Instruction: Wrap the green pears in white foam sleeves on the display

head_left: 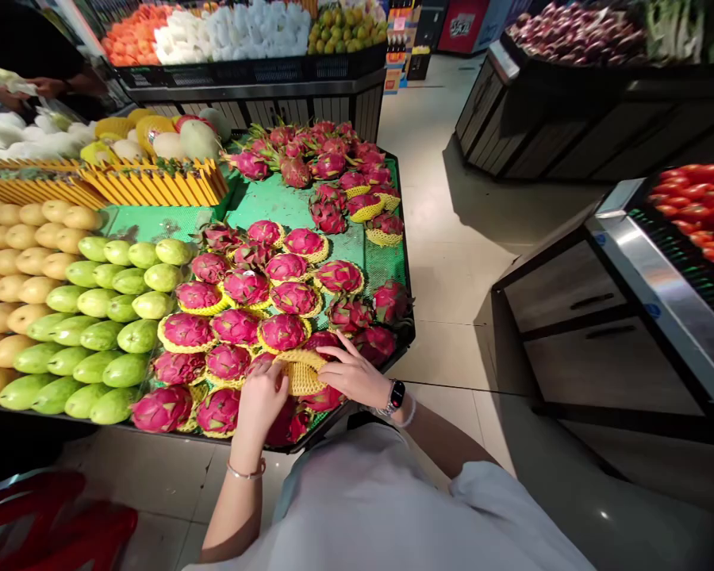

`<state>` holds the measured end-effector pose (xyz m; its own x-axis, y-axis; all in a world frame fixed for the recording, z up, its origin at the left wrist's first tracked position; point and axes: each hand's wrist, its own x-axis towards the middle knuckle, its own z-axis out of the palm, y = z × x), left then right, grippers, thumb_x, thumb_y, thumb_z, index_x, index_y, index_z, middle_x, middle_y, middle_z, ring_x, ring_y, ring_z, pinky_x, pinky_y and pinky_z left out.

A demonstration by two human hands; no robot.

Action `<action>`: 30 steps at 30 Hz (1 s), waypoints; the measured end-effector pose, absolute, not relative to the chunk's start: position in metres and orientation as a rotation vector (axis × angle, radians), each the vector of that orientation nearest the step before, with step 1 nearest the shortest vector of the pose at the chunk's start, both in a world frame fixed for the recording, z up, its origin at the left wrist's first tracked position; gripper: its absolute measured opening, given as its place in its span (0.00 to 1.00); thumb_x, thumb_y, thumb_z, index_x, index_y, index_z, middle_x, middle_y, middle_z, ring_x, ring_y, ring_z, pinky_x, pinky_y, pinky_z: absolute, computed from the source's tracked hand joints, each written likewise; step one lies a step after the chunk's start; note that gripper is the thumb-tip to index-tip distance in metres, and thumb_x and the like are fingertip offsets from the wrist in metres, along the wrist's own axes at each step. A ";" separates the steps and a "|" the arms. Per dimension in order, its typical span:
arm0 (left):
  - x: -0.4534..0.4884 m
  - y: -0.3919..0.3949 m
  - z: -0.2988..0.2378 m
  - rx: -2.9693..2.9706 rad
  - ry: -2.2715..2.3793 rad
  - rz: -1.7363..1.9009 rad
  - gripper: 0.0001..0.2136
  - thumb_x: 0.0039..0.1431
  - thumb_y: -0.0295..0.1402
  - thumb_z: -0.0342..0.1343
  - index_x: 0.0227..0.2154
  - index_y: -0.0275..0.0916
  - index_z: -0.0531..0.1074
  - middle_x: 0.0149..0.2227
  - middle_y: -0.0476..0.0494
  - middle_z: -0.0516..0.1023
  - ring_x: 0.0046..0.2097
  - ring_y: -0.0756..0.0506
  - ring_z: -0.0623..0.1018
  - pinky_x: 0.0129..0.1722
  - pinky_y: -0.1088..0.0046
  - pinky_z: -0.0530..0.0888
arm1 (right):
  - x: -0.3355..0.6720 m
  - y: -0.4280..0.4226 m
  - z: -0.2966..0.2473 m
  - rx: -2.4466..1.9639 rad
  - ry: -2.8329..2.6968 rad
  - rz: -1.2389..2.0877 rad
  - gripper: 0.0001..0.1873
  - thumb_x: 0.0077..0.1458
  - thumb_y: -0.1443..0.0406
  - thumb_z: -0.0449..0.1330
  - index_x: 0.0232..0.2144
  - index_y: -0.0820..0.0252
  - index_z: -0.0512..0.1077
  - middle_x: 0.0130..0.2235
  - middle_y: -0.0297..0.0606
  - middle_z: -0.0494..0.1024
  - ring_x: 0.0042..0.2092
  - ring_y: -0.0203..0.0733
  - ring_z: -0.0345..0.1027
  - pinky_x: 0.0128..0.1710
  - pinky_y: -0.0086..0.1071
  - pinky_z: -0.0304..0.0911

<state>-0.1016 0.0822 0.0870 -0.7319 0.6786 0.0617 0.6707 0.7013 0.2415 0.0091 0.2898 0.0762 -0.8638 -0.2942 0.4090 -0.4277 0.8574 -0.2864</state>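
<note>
Both my hands work at the front edge of a green-matted display stand [285,208] full of pink dragon fruits [282,331] in yellow foam nets. My left hand [262,399] has its fingers curled on the left side of a yellow foam net [302,371]. My right hand [357,375], with a watch on the wrist, grips the same net from the right. A dragon fruit [323,399] lies just under the net; whether the net wraps a fruit is hidden by my fingers.
Green mangoes [98,303] and yellow mangoes [17,262] lie in rows to the left. Another person [32,75] stands at the far left back. Dark produce stands [577,111] with tomatoes [705,210] flank a tiled aisle [452,238] on the right. Red crates [47,519] sit by my feet.
</note>
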 end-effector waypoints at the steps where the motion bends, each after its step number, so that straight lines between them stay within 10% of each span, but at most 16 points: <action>1: -0.099 0.086 0.089 1.116 2.870 0.425 0.12 0.61 0.31 0.48 0.40 0.36 0.76 0.36 0.37 0.81 0.40 0.38 0.79 0.40 0.63 0.76 | 0.012 0.296 0.076 0.517 -2.665 0.542 0.10 0.62 0.72 0.57 0.38 0.56 0.77 0.39 0.33 0.82 0.62 0.46 0.63 0.70 0.60 0.43; 13: -0.072 0.139 0.111 0.886 2.538 0.965 0.14 0.63 0.40 0.49 0.41 0.39 0.75 0.44 0.40 0.82 0.44 0.41 0.81 0.46 0.65 0.75 | 0.044 0.408 0.067 0.021 -2.399 0.941 0.24 0.63 0.62 0.58 0.60 0.56 0.65 0.59 0.48 0.69 0.61 0.49 0.64 0.61 0.47 0.63; 30: -0.042 0.171 0.110 0.661 2.545 1.226 0.13 0.63 0.40 0.51 0.36 0.39 0.77 0.38 0.42 0.83 0.38 0.43 0.79 0.42 0.69 0.74 | 0.002 0.484 -0.005 -0.430 -2.149 1.216 0.17 0.55 0.52 0.63 0.36 0.60 0.78 0.49 0.50 0.76 0.51 0.52 0.71 0.56 0.51 0.65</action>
<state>-0.0423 0.1710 0.1096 -0.8690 0.4945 -0.0193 0.2931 0.5456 0.7851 0.0023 0.4842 -0.0048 -0.7517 0.5533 0.3590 -0.0226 0.5223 -0.8525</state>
